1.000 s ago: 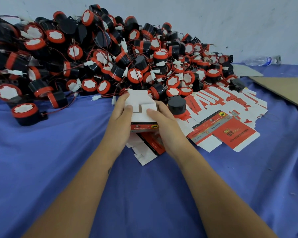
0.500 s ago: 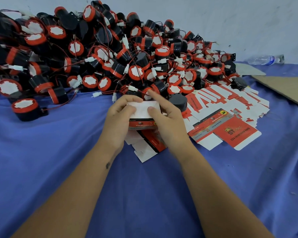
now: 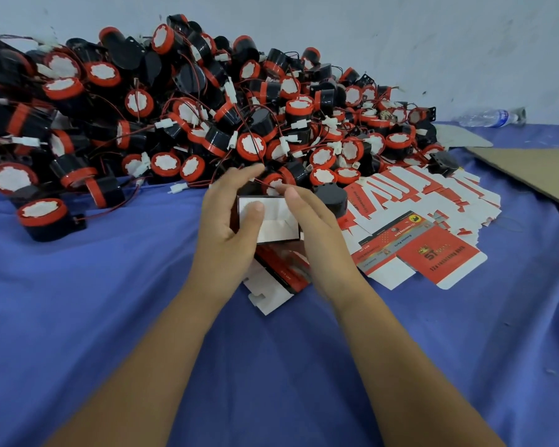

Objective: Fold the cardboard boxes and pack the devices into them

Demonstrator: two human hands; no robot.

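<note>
Box (image 3: 273, 221) sits folded in the left hand (image 3: 226, 233), thumb pressed on its white flap. Right hand (image 3: 317, 227) touches its side with relaxed fingers, before piled devices (image 3: 207, 117).

Both forearms bare, reaching forward from bottom of frame, converging toward centre. Left hand (image 3: 226, 233) palm angled inward, thumb laid across the near white face of the box (image 3: 273, 221), fingers wrapped round its left and far side, index fingertip blurred above the top edge. Right hand (image 3: 317, 227) on the box's right side, fingers close together and mostly straight, pointing forward and up, edge of palm against the box; fingertips slightly blurred. Wrists roughly level, hands just apart, box held between them.
</note>
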